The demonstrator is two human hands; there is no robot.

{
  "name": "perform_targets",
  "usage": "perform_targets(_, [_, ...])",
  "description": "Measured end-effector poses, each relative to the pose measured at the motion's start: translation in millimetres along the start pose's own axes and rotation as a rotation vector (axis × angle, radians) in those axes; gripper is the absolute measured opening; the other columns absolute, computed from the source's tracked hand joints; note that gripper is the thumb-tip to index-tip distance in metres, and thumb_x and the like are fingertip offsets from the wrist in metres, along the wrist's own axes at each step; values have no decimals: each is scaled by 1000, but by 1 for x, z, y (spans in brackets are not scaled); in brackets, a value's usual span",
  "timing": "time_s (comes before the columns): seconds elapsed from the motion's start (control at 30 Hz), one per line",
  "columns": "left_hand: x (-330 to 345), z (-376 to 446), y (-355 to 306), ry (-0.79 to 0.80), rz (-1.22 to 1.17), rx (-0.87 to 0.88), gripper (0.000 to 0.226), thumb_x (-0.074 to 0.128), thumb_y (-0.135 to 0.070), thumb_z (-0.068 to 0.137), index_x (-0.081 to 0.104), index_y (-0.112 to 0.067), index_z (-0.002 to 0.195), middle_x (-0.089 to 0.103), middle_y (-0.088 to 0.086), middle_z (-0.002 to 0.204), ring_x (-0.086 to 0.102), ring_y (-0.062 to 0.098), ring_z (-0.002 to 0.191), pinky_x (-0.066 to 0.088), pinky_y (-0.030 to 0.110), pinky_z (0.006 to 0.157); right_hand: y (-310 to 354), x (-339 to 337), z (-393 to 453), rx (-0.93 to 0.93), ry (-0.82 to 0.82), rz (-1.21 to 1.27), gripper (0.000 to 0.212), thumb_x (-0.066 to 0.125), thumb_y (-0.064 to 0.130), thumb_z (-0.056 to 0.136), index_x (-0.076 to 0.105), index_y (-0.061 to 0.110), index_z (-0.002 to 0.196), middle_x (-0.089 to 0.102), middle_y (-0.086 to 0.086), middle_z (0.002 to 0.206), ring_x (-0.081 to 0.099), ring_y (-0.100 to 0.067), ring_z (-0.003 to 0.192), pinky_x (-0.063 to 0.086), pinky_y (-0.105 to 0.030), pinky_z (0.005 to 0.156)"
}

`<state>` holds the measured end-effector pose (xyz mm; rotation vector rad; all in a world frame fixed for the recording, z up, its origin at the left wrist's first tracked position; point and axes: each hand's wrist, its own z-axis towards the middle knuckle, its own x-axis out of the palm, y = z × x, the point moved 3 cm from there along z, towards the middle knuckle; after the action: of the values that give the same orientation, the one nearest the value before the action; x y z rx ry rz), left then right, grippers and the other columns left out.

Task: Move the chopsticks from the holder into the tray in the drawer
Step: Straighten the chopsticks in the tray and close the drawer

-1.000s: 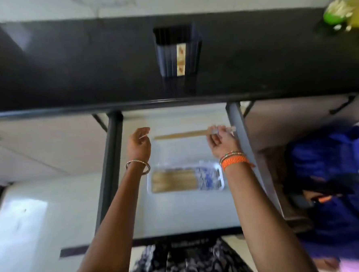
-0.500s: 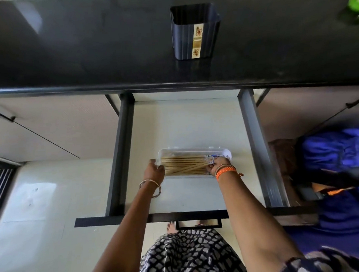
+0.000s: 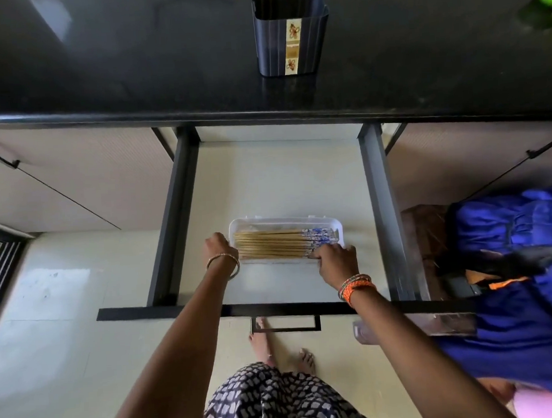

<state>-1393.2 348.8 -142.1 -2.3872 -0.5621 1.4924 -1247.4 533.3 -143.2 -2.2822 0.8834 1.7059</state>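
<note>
Here chopsticks (image 3: 275, 248) fill the tray (image 3: 285, 221); holder (image 3: 290, 33) contents unseen; each hand's grip unclear.

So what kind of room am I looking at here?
Most likely a home kitchen: a dark stone-like counter over cabinets, an open drawer beneath it holding a tray of chopsticks, and a utensil holder on the counter.

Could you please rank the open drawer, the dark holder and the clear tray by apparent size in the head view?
1. drawer
2. holder and tray: look alike; the holder is nearer the camera, so unranked.
</note>
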Motion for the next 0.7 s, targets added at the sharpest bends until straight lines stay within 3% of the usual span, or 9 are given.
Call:
perform_targets(0.13, [4, -11, 15, 101, 115, -42, 18, 62, -5, 80, 60, 4, 96, 53, 12, 79, 49, 23, 71, 42, 28, 65, -2, -3, -11, -38, 51, -20, 39, 48, 2, 90, 72, 24, 111, 71, 2, 116, 60, -23, 115, 37, -36, 96])
perform_targets(0.23, [-5, -21, 11, 122, 130, 28, 26, 63, -10, 81, 59, 5, 102, 60, 17, 89, 53, 26, 77, 46, 32, 71, 2, -23, -21, -23, 68, 124, 28, 51, 11, 92, 73, 18, 108, 70, -3, 117, 62, -27, 112, 46, -35, 92])
perform_targets(0.3, [-17, -41, 3, 99, 135, 215, 32, 63, -16, 83, 58, 1, 109, 66, 20, 103, 60, 28, 86, 48, 32, 79, 6, -36, -46, -84, 81, 223, 21, 60, 29, 89, 73, 20, 103, 71, -1, 110, 65, -24, 104, 50, -30, 81])
perform_targets(0.37, [-27, -78, -1, 164, 75, 505, 31, 62, -20, 84, 61, -7, 112, 68, 14, 110, 62, 18, 92, 45, 24, 83, 11, -39, -82, -203, 143, 176, 30, 64, 45, 83, 72, 24, 104, 72, 1, 105, 67, -22, 98, 48, -30, 73])
perform_targets(0.47, [-22, -135, 11, 405, 173, 723, 27, 62, -22, 84, 64, -18, 110, 69, 6, 108, 60, 11, 90, 48, 26, 89, 13, -38, -120, -332, 10, -92, 16, 60, 22, 86, 69, 24, 99, 73, -1, 93, 69, -24, 93, 43, -29, 62])
perform_targets(0.53, [-15, -144, 17, 343, 247, 734, 28, 59, -15, 85, 63, -18, 113, 69, 8, 108, 63, 21, 95, 51, 34, 91, 14, -37, -122, -345, -47, -152, 24, 55, 7, 85, 68, 23, 97, 74, 0, 90, 70, -22, 92, 41, -27, 60])
perform_targets(0.6, [-14, -140, 13, 250, 237, 724, 30, 57, -11, 86, 63, -16, 114, 69, 10, 108, 63, 26, 97, 51, 40, 91, 16, -37, -117, -353, -75, -180, 26, 53, 5, 85, 67, 22, 99, 74, 1, 89, 70, -21, 90, 41, -26, 59])
perform_targets(0.7, [-12, -126, 1, 166, 219, 740, 30, 57, -8, 85, 64, -14, 113, 70, 12, 106, 64, 27, 95, 51, 34, 90, 15, -41, -101, -321, -92, -194, 20, 53, 8, 87, 65, 21, 96, 72, 1, 86, 69, -22, 87, 36, -25, 57])
